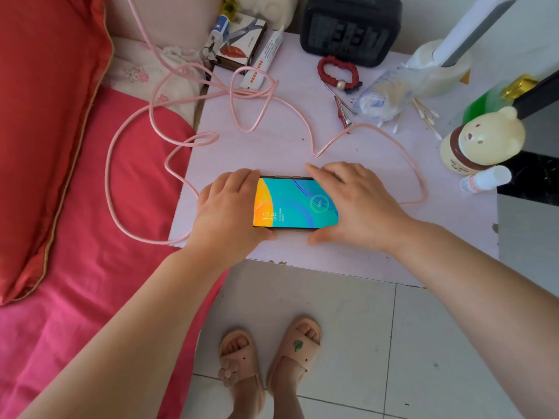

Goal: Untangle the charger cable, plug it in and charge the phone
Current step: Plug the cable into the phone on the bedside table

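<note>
**Bedside table scene: phone lit, cable at the ready**

Pale lilac bedside tabletop (272, 140) beside a pink-sheeted bed (106, 267): a black-framed smartphone (295, 204) lies flat near the front edge, its colourful screen showing a green ring. The left hand (227, 213) grips its left end and the right hand (360, 204) clasps its right end. A pink braided charger cable (315, 155) loops across table and bed, seemingly reaching the phone beneath the right hand.

15 38, 98% on phone (295, 204)
</note>
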### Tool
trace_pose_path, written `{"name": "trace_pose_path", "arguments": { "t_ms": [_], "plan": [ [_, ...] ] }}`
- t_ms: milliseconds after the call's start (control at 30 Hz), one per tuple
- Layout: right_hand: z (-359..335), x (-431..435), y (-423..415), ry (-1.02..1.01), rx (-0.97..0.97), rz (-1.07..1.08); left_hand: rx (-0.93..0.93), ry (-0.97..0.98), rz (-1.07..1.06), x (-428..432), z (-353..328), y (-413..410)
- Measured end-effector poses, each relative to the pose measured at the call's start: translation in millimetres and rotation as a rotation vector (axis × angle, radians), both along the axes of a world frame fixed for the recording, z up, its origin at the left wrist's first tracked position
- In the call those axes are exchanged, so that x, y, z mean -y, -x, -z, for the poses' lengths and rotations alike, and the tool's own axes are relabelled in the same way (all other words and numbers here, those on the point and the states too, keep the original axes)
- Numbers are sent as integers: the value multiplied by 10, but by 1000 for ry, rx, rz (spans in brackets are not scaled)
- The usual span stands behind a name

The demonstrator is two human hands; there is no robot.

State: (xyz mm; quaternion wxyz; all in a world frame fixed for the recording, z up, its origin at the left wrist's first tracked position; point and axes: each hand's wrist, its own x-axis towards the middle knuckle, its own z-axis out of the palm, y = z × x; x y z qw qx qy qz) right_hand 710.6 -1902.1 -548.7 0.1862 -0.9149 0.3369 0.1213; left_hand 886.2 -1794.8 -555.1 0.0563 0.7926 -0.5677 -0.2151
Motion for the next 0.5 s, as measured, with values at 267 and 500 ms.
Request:
{"name": "trace_pose_path", "arguments": {
  "t_ms": [267, 500],
  "plan": [
    [-9, 59, 226, 11, 1, 52, 6, -24, -19, 15, 2, 12],
    [10, 40, 237, 13, 48, 67, 13, -38, -12, 18, 7, 16]
  ]
}}
